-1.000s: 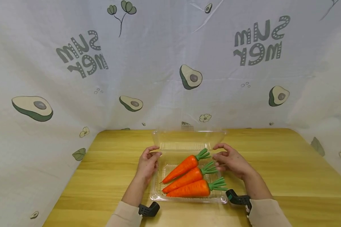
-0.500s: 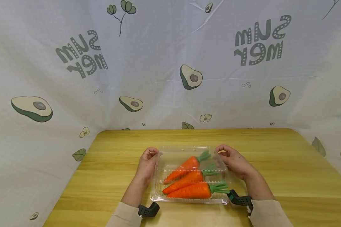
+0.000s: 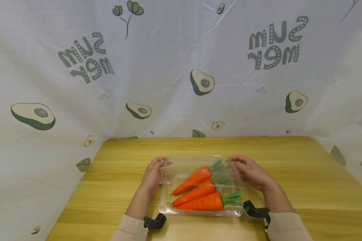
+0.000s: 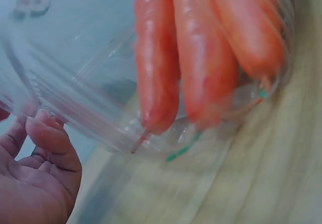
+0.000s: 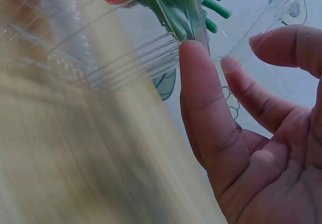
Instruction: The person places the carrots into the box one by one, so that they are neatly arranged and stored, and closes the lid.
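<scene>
Three orange carrots with green stalks lie side by side in a clear plastic clamshell box; the nearest carrot has its stalks over the right rim. The clear lid leans forward, partly folded over the carrots, its front edge above them. At the lid's left side, my left hand pinches the edge between thumb and fingers. My right hand pinches the opposite side. In the right wrist view, a fingertip presses the ribbed edge of the lid, close beside the green stalks.
A wooden table bears the box. A pale cloth with avocado prints hangs behind the table and along both sides. Black wrist devices sit at both sleeves.
The lid has swung from standing up behind the box toward me and down over the carrots. Both hands have stayed at its sides, shifting only slightly. The carrots lie as before.
</scene>
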The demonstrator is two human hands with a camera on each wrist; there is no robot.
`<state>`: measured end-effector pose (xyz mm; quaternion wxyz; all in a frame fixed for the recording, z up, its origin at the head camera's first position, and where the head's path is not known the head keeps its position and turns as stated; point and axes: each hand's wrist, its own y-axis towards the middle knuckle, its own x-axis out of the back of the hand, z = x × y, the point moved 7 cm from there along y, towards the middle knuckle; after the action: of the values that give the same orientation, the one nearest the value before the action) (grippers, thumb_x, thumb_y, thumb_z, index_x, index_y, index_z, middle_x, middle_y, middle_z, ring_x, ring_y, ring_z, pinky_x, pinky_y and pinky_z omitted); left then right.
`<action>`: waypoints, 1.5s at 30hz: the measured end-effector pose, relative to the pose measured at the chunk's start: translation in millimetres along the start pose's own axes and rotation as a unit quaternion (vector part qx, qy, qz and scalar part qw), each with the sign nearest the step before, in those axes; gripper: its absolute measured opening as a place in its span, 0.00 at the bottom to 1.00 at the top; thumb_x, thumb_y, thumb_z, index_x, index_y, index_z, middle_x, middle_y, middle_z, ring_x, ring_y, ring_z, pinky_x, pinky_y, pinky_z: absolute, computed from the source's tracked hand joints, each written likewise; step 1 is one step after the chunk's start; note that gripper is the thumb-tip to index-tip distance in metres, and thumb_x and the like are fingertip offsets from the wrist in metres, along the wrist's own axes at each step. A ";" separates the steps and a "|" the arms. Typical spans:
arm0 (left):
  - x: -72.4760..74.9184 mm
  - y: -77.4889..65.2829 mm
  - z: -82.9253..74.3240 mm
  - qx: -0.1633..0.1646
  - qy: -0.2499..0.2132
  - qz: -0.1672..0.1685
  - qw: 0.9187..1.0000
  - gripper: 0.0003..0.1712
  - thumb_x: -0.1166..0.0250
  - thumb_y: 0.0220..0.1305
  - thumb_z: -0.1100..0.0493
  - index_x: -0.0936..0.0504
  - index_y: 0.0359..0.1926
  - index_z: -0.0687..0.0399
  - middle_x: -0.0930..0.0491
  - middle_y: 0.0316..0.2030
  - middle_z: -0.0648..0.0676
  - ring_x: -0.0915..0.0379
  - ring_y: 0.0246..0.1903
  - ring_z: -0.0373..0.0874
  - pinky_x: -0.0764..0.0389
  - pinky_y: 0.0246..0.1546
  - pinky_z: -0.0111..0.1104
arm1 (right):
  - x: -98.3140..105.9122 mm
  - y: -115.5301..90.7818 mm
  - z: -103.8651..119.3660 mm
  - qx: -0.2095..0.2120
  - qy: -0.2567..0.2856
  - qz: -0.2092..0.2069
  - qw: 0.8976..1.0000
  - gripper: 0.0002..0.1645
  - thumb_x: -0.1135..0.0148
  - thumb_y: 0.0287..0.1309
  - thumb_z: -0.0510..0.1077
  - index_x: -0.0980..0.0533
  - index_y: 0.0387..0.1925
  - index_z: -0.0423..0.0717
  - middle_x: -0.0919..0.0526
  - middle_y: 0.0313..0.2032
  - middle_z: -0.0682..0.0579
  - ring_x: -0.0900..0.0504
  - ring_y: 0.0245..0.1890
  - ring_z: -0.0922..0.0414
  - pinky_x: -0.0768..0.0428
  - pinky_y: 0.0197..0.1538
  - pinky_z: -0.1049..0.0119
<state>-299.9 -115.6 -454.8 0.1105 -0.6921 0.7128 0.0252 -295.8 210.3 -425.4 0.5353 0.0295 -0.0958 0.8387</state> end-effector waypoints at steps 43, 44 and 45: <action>5.9 -11.4 -26.7 -0.023 0.225 -0.002 0.974 0.21 0.34 0.68 0.56 0.19 0.59 0.61 0.21 0.45 0.59 0.24 0.35 0.46 0.20 0.37 0.32 | 4.1 -0.3 14.8 -0.058 -0.155 -0.147 0.975 0.30 0.53 0.79 0.55 0.36 0.66 0.37 0.26 0.28 0.50 0.26 0.24 0.54 0.24 0.28 0.62; 5.1 -12.2 -27.5 -0.021 0.223 0.000 0.974 0.20 0.34 0.69 0.56 0.18 0.57 0.62 0.21 0.44 0.58 0.25 0.32 0.46 0.19 0.35 0.33 | 3.6 -1.3 15.7 -0.059 -0.154 -0.145 0.976 0.30 0.53 0.79 0.55 0.36 0.66 0.36 0.25 0.29 0.50 0.25 0.24 0.54 0.23 0.28 0.62; 4.1 -12.9 -28.4 -0.021 0.223 0.001 0.975 0.19 0.34 0.69 0.57 0.17 0.56 0.63 0.21 0.42 0.58 0.26 0.29 0.46 0.19 0.33 0.33 | 3.3 -2.5 16.2 -0.062 -0.152 -0.144 0.976 0.30 0.54 0.79 0.55 0.36 0.66 0.36 0.24 0.30 0.50 0.25 0.25 0.53 0.21 0.29 0.61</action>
<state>-290.6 -125.5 -426.4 -0.0654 -0.6820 0.7192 -0.1151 -295.8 211.1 -408.7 0.6300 0.1372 -0.2224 0.7313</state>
